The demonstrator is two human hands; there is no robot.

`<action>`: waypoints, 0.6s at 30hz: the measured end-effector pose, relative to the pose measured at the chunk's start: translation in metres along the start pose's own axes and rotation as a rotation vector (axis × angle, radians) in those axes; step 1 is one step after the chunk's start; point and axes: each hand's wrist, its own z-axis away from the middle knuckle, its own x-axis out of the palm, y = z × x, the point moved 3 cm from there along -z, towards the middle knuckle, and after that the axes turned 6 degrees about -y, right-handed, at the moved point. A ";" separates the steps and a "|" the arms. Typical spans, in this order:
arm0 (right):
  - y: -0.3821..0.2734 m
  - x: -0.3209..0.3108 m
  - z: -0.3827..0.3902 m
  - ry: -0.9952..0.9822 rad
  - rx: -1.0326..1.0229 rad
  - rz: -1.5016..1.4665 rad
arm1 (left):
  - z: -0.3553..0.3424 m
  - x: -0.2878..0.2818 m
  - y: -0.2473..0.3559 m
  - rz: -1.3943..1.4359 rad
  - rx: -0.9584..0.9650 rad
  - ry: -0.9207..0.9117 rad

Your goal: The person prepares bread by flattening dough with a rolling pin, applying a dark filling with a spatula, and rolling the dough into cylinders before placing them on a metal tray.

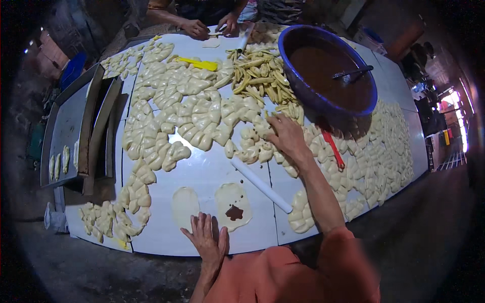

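Note:
Two flattened ovals of pale dough lie at the near edge of the table: a plain one (185, 208) on the left, and one on the right (234, 194) with a dark brown patch of filling (234, 212). My left hand (206, 237) rests by their lower ends, fingers spread, holding nothing. My right hand (287, 135) reaches forward over dough pieces (250, 146), near the heap of peeled banana strips (260, 76). Its fingers are apart, and nothing shows in them. Between my hands a white rolling pin (262, 185) lies slantwise.
A blue-purple basin (289, 65) of brown filling, with a dark-handled spoon (353, 73), stands far right. Dough lumps (177, 111) cover much of the table. A yellow scraper (202, 64), a red-handled tool (331, 146) and metal trays (68, 131) lie around. A co-worker's hands (196, 29) handle dough opposite.

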 end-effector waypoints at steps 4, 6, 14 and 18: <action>0.009 0.012 -0.007 -0.085 -0.051 -0.021 | -0.008 -0.011 0.008 0.013 -0.044 0.020; 0.000 0.014 -0.004 -0.094 -0.018 -0.028 | -0.024 -0.022 0.016 0.031 0.022 0.031; 0.072 -0.010 0.018 0.245 0.312 -0.954 | -0.179 -0.005 0.079 0.243 0.327 0.034; 0.054 -0.041 0.017 0.232 0.287 -1.074 | -0.228 0.019 0.106 0.262 0.376 -0.023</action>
